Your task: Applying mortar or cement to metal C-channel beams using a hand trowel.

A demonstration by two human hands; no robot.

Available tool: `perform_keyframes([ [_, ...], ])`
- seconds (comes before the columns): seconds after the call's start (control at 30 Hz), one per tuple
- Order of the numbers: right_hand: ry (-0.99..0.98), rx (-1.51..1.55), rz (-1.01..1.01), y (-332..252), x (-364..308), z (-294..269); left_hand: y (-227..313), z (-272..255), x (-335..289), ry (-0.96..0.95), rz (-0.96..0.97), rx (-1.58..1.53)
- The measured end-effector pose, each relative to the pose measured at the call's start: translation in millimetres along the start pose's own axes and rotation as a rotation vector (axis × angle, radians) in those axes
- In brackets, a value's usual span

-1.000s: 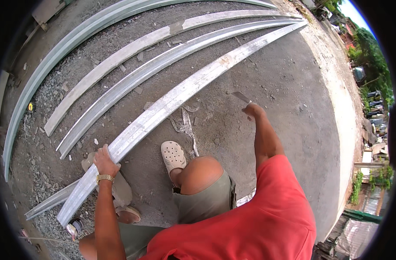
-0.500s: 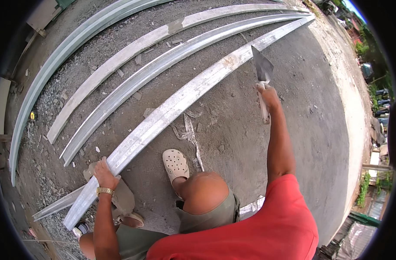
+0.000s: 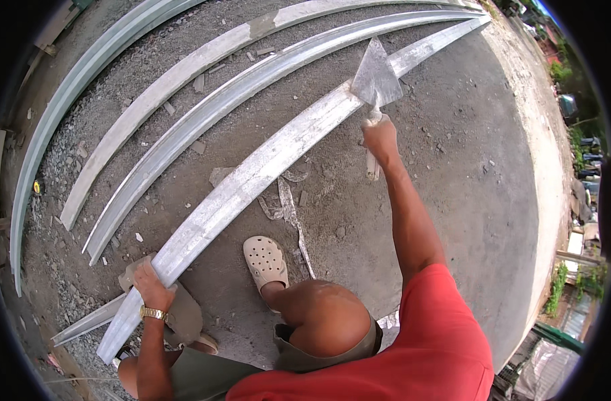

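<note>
A long whitish-grey metal beam (image 3: 252, 177) runs diagonally in front of me, from near my left knee to the far right. Close to its near end, my left hand (image 3: 153, 286) is closed around the beam's edge. My right hand (image 3: 380, 139) grips the handle of a pointed trowel (image 3: 377, 77). The trowel's broad triangular blade lies across the beam's far part, tip pointing away from me. Whether blade and beam touch, I cannot tell. Below my left hand, a dusty brown flat piece (image 3: 185, 311) sits partly under the beam.
Beyond lie several more long metal beams, including a grooved one (image 3: 205, 117) and a greenish one (image 3: 58, 123). A short channel piece (image 3: 85, 321) pokes out at lower left. My beige clog (image 3: 266, 260) rests on gritty ground beside a crumpled strip (image 3: 290, 210). Gravel is scattered at left.
The trowel has moved left from the beam's right side onto the beam, its blade turning to show its broad face. My left hand keeps its hold on the beam.
</note>
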State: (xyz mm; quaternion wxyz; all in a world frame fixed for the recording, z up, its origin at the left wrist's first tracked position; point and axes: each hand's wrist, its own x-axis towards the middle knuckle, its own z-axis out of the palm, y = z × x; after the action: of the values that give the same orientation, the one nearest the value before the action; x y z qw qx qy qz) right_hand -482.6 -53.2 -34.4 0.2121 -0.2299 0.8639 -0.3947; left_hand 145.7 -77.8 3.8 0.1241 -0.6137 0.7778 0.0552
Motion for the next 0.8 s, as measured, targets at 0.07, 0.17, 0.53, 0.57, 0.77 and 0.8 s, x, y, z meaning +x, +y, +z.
perform_keyframes([
  [0.07,0.074,-0.308,-0.178,11,-15,3,-5,4,1,-0.007,-0.007,0.036],
  [0.17,0.089,-0.209,0.008,-4,40,-44,4,14,3,0.060,0.060,0.052],
  [0.53,0.088,-0.298,-0.073,11,8,-12,-7,7,0,0.046,0.028,0.061],
  [0.57,0.263,-0.383,-0.098,19,38,-24,0,13,2,0.050,0.040,0.043],
  [0.77,0.311,-0.202,-0.066,58,19,1,21,10,11,0.022,0.042,0.047],
  [0.8,0.277,-0.151,-0.062,53,-15,19,15,8,7,0.004,0.014,0.048],
])
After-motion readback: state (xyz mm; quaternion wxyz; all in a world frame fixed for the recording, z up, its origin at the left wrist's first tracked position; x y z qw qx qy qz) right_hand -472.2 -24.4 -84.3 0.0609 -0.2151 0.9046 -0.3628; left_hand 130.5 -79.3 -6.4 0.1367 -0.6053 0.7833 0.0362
